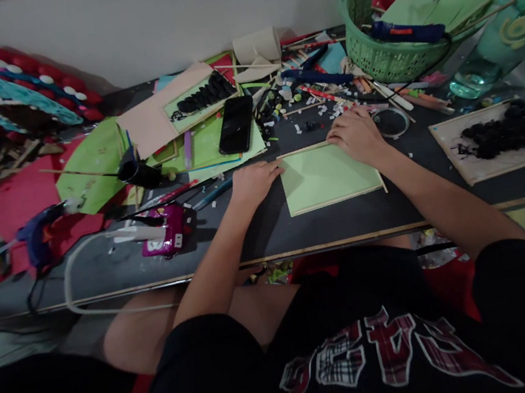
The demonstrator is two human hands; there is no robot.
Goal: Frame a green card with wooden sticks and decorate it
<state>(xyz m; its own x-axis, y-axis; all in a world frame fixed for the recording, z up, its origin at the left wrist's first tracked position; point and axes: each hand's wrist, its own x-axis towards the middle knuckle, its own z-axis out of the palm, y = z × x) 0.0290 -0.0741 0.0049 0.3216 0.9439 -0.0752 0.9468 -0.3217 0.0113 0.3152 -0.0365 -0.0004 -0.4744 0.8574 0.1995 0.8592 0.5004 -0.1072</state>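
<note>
A light green sheet of card (330, 174) lies on the dark table in front of me, with thin wooden sticks along its far, near and right edges. At its far left corner my left hand (255, 185) is closed, fingertips together on the edge. My right hand (357, 134) has its fingers bent and pressed together on the far right corner and the stick there. What lies under the fingertips is hidden. Just beyond my right hand is a roll of clear tape (390, 123).
A black phone (236, 125), a black cup (139, 171), a purple box (167, 230) and a blue glue gun (40, 235) lie leftward. Scraps and pliers (317, 76) litter the back. Rightward are a green basket (383, 56), a bottle (487, 58) and a panel with black pieces (492, 173).
</note>
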